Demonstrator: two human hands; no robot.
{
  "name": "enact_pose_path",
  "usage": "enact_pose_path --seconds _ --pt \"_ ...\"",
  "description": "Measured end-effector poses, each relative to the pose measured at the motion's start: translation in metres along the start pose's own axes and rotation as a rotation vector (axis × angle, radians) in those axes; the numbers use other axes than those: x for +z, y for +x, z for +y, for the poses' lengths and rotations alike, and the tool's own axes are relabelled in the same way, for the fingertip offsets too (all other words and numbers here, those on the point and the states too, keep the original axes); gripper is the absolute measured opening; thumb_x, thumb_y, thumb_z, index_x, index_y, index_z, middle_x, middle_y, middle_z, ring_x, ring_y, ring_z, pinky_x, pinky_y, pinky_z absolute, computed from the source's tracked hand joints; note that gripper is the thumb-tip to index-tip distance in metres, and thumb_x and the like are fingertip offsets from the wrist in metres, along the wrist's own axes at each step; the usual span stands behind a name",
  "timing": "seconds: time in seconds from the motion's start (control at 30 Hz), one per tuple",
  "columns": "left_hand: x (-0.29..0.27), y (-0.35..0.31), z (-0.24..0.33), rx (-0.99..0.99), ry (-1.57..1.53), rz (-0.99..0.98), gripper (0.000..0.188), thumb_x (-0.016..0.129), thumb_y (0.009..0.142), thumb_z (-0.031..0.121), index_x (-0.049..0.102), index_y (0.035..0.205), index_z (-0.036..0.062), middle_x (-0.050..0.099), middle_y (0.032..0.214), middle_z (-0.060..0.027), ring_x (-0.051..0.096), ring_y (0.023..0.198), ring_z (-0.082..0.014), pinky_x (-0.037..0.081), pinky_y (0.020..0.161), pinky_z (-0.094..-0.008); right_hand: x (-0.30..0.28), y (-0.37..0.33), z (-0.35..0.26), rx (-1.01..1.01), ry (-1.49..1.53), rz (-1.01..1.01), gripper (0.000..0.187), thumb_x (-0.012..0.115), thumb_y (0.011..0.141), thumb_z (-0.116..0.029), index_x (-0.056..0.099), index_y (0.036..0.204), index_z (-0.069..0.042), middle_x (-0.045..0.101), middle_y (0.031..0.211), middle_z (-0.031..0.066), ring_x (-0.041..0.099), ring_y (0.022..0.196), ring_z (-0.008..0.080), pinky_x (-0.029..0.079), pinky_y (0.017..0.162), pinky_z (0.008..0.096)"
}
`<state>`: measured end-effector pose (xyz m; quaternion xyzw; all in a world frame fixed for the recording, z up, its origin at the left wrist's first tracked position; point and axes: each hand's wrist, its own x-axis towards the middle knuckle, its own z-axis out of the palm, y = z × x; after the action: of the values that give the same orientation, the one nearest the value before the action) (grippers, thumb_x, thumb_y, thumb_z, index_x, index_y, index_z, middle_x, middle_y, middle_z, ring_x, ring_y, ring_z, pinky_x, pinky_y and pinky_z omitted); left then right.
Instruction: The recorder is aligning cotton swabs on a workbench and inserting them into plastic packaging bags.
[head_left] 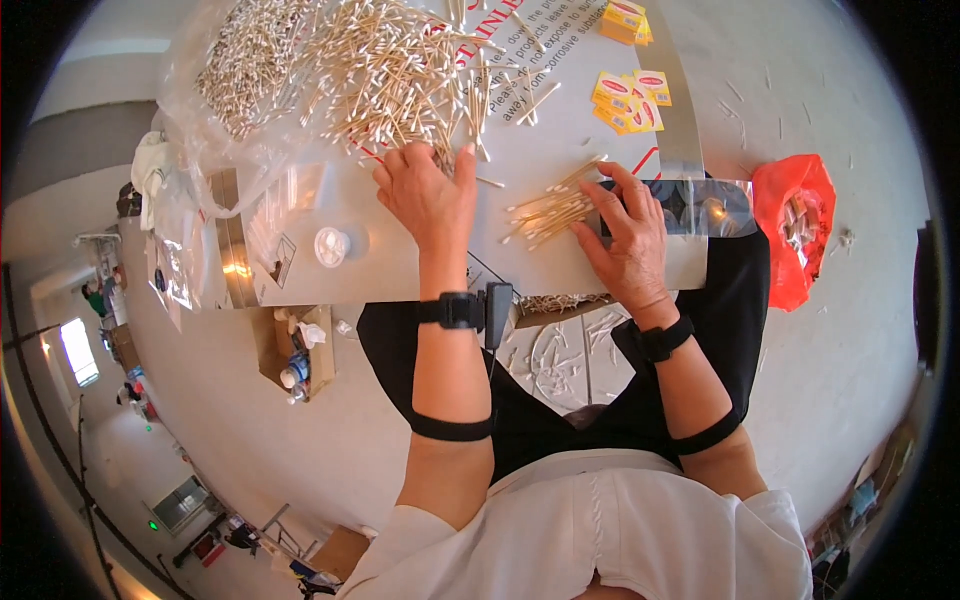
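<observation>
A large heap of cotton swabs [385,75] with pale sticks and white tips covers the far left of the printed sheet-metal tabletop [380,265]. At the heap's near edge is my left hand [425,200], thumb apart from its bent fingers; the fingertips touch the swabs and are partly hidden. Nearer the middle right, a loose bundle of cotton swabs [552,213] lies fanned on the table. My right hand [628,240] has its thumb and fingers on either side of the bundle's right ends.
A clear plastic bag [210,150] of swabs lies at the left, near a small round white container [331,246]. Yellow packets [630,103] lie at the far right. A red bag [795,235] stands right of the table; a cardboard box [295,350] sits below its left edge.
</observation>
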<state>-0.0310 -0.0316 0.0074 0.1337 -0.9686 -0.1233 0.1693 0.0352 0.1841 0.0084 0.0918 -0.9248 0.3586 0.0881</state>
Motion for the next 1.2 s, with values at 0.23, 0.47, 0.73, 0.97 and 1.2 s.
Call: enact_pose_path --seconds 0.23,0.47,0.73,0.97,1.2 --pt "0.021 0.057 -0.014 0.039 0.126 -0.023 0.024 0.068 0.082 0.027 0.063 0.085 0.0036 0.063 0.099 -0.0166 0.053 0.103 -0.0366 0.042 0.085 -0.0517 0.001 0.001 -0.001 -0.017 -0.003 0.011 0.044 0.074 0.072 -0.014 0.063 0.114 -0.008 0.053 0.131 0.0077 0.056 0.099 0.0264 0.044 0.087 0.0394" --pt "-0.004 0.045 -0.01 -0.241 -0.557 -0.197 0.021 0.073 0.08 0.019 0.06 0.075 0.0024 0.061 0.076 -0.0145 0.056 0.086 -0.0355 0.046 0.076 -0.0471 0.0 -0.001 0.002 0.007 0.011 0.009 0.042 0.074 0.072 -0.014 0.063 0.112 -0.007 0.053 0.131 0.0067 0.056 0.099 0.0262 0.044 0.087 0.0391" --pt "0.005 -0.015 0.027 0.245 -0.412 -0.136 0.017 0.074 0.076 0.015 0.06 0.077 0.0058 0.058 0.083 -0.0102 0.054 0.087 -0.0337 0.043 0.078 -0.0453 0.002 0.001 0.001 -0.009 0.005 0.014 0.043 0.074 0.072 -0.014 0.063 0.113 -0.008 0.053 0.13 0.0069 0.056 0.099 0.0264 0.044 0.087 0.0393" --pt "0.008 0.008 0.011 0.157 -0.153 -0.114 0.009 0.07 0.076 0.011 0.063 0.08 0.006 0.06 0.086 -0.0103 0.054 0.09 -0.034 0.044 0.081 -0.0451 0.0 0.0 0.0 0.009 0.003 0.002 0.043 0.074 0.072 -0.014 0.063 0.113 -0.008 0.054 0.129 0.0067 0.056 0.101 0.0262 0.044 0.087 0.0389" --pt "0.017 0.031 0.01 0.043 -0.169 -0.324 0.005 0.066 0.076 0.008 0.065 0.076 0.0031 0.064 0.083 -0.0151 0.058 0.087 -0.0354 0.045 0.078 -0.0458 0.0 0.001 0.0 0.005 0.018 0.001 0.042 0.074 0.072 -0.014 0.063 0.113 -0.008 0.054 0.129 0.007 0.056 0.103 0.0267 0.044 0.088 0.0389"
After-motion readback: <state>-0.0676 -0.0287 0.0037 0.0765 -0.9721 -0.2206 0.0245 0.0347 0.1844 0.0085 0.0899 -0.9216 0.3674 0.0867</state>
